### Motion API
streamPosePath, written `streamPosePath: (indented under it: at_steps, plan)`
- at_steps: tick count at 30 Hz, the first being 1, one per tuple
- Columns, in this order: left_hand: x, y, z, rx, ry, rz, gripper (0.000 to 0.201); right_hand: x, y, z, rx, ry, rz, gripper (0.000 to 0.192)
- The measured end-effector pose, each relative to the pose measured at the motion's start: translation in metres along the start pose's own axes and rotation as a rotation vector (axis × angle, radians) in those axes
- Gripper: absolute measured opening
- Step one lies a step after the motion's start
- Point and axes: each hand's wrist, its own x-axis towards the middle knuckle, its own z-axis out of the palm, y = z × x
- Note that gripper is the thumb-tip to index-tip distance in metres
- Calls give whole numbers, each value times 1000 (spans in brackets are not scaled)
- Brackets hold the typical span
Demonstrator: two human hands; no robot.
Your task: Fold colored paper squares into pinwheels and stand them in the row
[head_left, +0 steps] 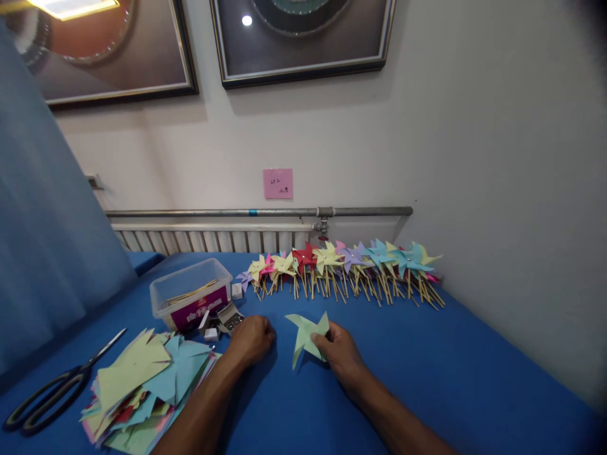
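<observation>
My right hand (340, 351) pinches a pale green folded paper pinwheel (306, 333) and holds it against the blue table (427, 366). My left hand (252, 339) rests on the table as a closed fist, just right of a small open box of pins (231, 319). Whether the fist holds anything is hidden. A row of finished pinwheels on wooden sticks (346, 268) lies along the wall beyond both hands.
A pile of cut coloured paper squares (147, 385) lies front left, with black-handled scissors (52, 392) further left. A clear plastic tub with sticks (191, 294) stands behind the pile. A radiator and a pipe run along the wall. A blue curtain hangs left.
</observation>
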Motion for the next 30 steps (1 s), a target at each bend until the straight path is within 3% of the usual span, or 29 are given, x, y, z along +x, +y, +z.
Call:
streamPosePath:
  at_steps: [13, 16, 23, 30]
  plan:
    - [-6, -3, -5, 166, -27, 110, 26, 0, -4, 0, 59, 1, 10, 36]
    - [-5, -3, -4, 59, 19, 135, 22, 0, -5, 0, 61, 6, 11, 37]
    - [-12, 22, 0, -595, 41, 209, 14, 2, -1, -2, -59, 86, -24, 33]
    - [-30, 53, 11, -402, 279, 379, 18, 1, 3, 0, -143, 110, -86, 26]
